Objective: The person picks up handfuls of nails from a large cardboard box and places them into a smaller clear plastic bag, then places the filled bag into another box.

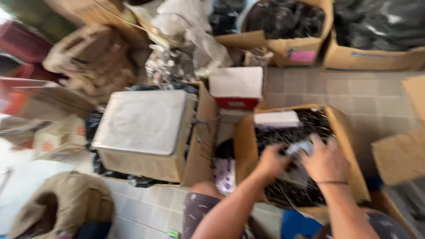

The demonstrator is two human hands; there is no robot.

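Your left hand and right hand together grasp a small grey piece over the open cardboard box of dark, thin items. A white flat packet lies at its far edge. Neighbouring cartons hold black material; blur hides detail.

Tiled floor, cardboard boxes, scale
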